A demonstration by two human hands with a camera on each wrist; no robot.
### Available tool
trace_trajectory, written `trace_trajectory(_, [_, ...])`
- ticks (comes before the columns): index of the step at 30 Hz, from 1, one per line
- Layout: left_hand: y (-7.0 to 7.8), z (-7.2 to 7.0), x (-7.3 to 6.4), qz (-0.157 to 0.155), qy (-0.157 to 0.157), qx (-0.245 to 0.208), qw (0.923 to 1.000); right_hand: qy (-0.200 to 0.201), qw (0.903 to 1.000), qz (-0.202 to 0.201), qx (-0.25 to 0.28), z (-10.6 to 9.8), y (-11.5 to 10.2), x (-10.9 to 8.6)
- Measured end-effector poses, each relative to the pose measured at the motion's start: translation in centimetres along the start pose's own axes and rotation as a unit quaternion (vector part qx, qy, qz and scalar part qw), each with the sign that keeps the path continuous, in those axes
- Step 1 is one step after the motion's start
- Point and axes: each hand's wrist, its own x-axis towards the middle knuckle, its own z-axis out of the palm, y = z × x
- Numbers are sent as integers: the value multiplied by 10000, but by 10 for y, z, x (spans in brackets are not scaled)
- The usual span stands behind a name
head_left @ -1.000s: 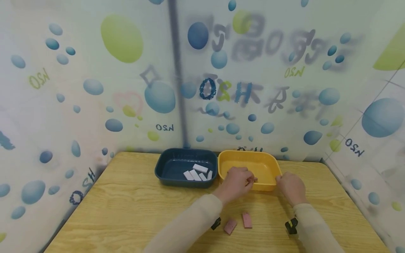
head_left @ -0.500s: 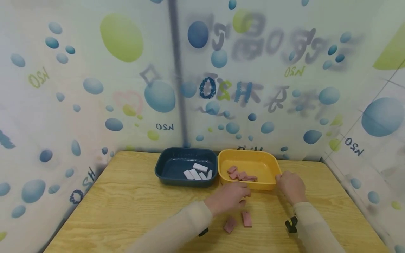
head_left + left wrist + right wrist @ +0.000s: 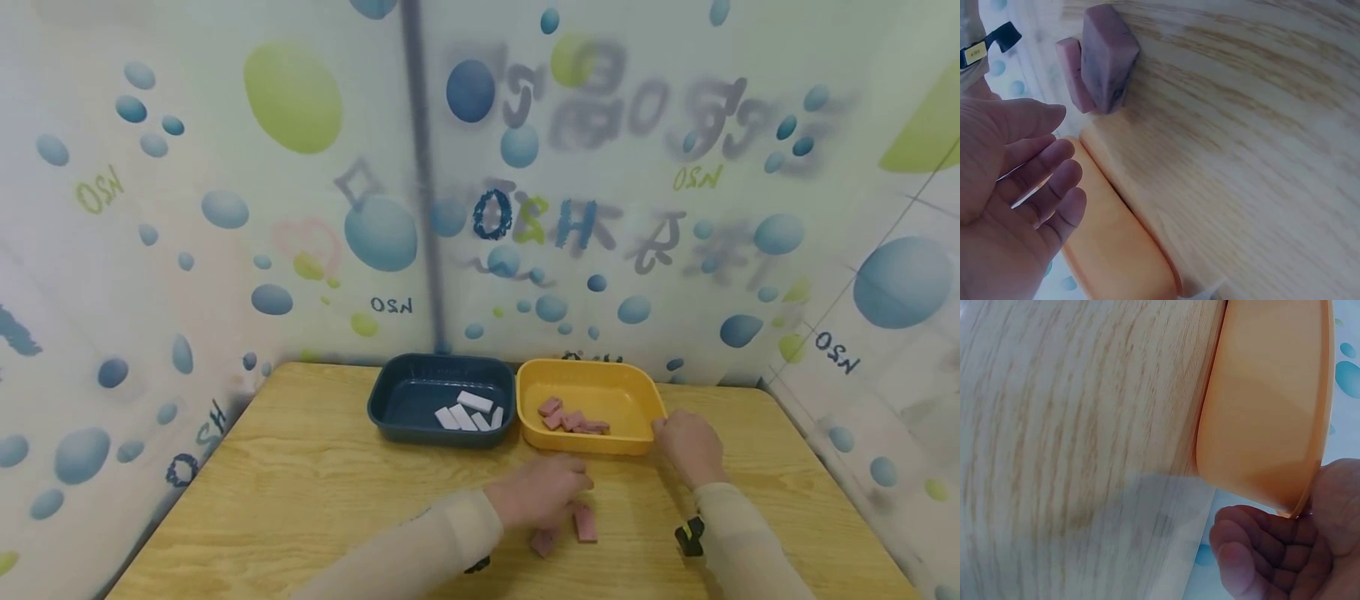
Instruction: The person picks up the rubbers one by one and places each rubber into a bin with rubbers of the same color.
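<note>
Two small pink rectangular blocks lie on the wooden table: one block (image 3: 585,524) on the right and a second block (image 3: 544,542) partly behind my left hand (image 3: 542,492). That hand hovers just above them, fingers relaxed; in the left wrist view its fingers are apart from the blocks (image 3: 1109,59) and hold nothing. My right hand (image 3: 690,448) pinches the right front corner of the yellow bin's rim (image 3: 588,444); the right wrist view shows its thumb side and fingers (image 3: 1235,562) at that rim. Several pink blocks (image 3: 572,419) lie inside the yellow bin.
A dark blue bin (image 3: 441,435) stands left of the yellow one, almost touching it, with several white blocks (image 3: 462,417) inside. Both bins are near the table's back edge, close to a patterned wall (image 3: 637,150). Bare wood (image 3: 300,475) stretches out on the left.
My left hand has drawn back from over the yellow bin to above the two loose blocks, uncovering the pink blocks in the bin. The right hand keeps its place on the rim.
</note>
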Motion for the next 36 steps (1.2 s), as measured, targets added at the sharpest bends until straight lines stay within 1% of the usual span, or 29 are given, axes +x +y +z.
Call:
trace_trajectory(8, [0,0,-2,124,-243,-199,9994,-52,10000,31,-2,-1,-2,-1])
trace_trajectory(13, [4,-2,-1,158,-404,-180,9989,-48,10000,26,29,0,-1,-1])
trace_trajectory(21, [8,-1,0,134,-512,-157,9985,-37,10000,26,2,-1,-1,-2])
trace_trajectory(24, [8,0,2,156,-525,-83,9985,-29,10000,13,-27,-1,-1,-2])
trace_trajectory(32, [5,5,5,168,-639,-232,9975,41,9997,-187,-121,-1,-1,-5])
trace_trajectory(36, [6,6,7,214,-610,-205,9977,55,9995,-248,-173,-1,-1,-5])
